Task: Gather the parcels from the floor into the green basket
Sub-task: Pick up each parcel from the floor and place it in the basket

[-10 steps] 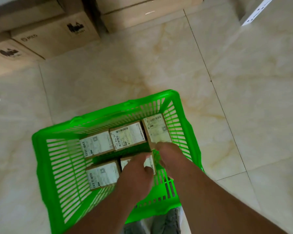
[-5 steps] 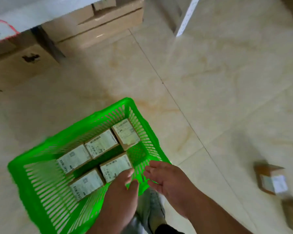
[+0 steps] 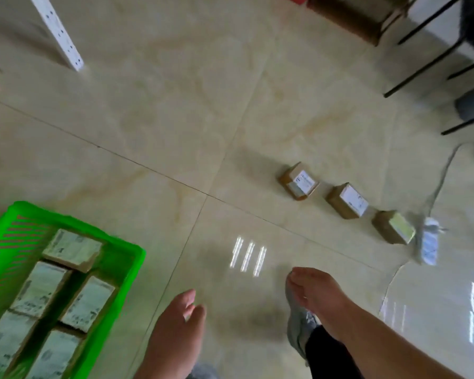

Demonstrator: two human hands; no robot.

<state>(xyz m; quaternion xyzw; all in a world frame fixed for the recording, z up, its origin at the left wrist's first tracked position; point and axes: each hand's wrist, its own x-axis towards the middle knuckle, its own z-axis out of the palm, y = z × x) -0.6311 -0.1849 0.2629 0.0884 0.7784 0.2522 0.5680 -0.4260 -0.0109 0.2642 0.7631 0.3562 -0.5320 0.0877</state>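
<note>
a: hands first. right hand [image 3: 316, 292] is bare, fingers loose, gripping nothing; left hand [image 3: 179, 321] is spread open and empty too.

b: and the biggest thing?

a: green basket [image 3: 126, 258], taken as the landmark. it sits on the floor [image 3: 175, 119] at lower left, cut off by the frame edge, with five labelled parcels in the basket [image 3: 71, 248] lying flat inside.

b: what's left to gather?

a: three parcels on the floor, in a line well to the right of the basket and a little farther away. nearest parcel [image 3: 298, 181] first, then the middle parcel [image 3: 347, 200], then the far parcel [image 3: 393, 227], which lies just beside a white power strip [image 3: 428, 242].

b: which hand should go?

a: i'd judge the right one. it hangs between basket and row, much nearer the row than the left hand, which sits just right of the basket. the row's long axis slants away from the basket, so the reach runs up and right.

b: anything unclear?

a: motion blur smears every label; a grey shoe [image 3: 298, 324] sits partly under the right forearm.
</note>
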